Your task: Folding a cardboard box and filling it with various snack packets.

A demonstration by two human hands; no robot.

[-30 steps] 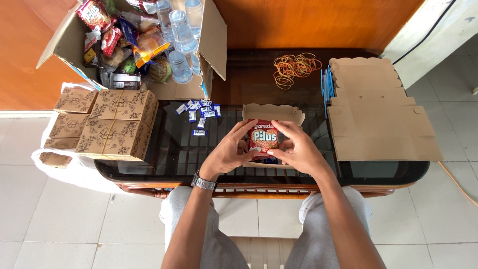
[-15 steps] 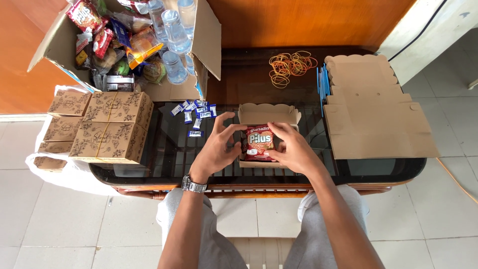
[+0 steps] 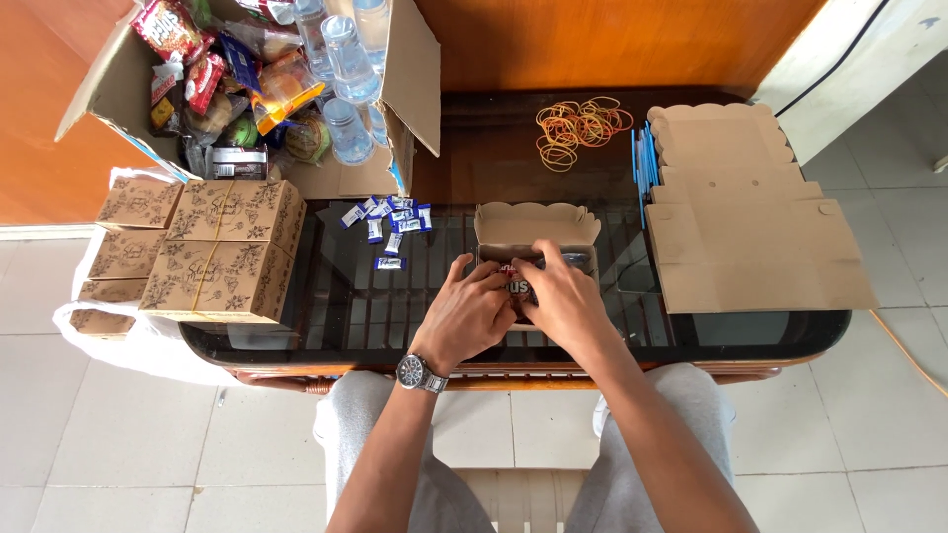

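A small open brown cardboard box [image 3: 536, 223] with a scalloped lid stands on the dark glass table [image 3: 355, 306] in front of me. A red snack packet [image 3: 516, 281] lies inside it, mostly covered. My left hand [image 3: 470, 316] and my right hand [image 3: 562, 304] both press down on the packet, fingers spread over the box's opening. A metal watch [image 3: 421, 373] is on my left wrist.
Several small blue-and-white sweets [image 3: 390, 222] lie left of the box. Closed printed boxes [image 3: 227, 247] are stacked at the left. A large carton [image 3: 267, 79] of snacks and water cups stands behind them. Rubber bands [image 3: 578, 125] and flat unfolded boxes [image 3: 750, 212] lie to the right.
The red packet has gone from being held upright above the box down into it. Both hands followed it and now lie flat on top.
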